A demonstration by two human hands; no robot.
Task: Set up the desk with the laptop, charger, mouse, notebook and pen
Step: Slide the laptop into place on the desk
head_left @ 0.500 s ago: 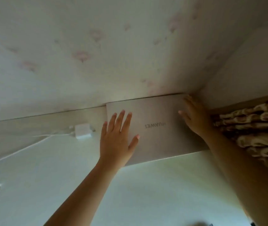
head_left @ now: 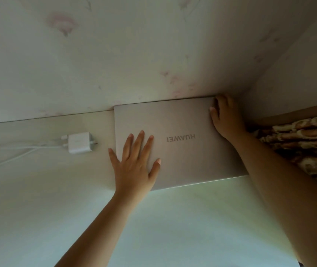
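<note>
Left hand flat, fingers spread, pressing the closed laptop; right hand curls its grip over the far right corner. Charger lies on the tabletop just left of the left hand.

Pale desk against the wall, bearing closed laptop, white charger just beside.

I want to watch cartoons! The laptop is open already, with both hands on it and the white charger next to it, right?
Not quite. The head view shows the laptop shut, lid down with its logo showing. The left hand and right hand are on it, and the white charger lies next to it.
</note>
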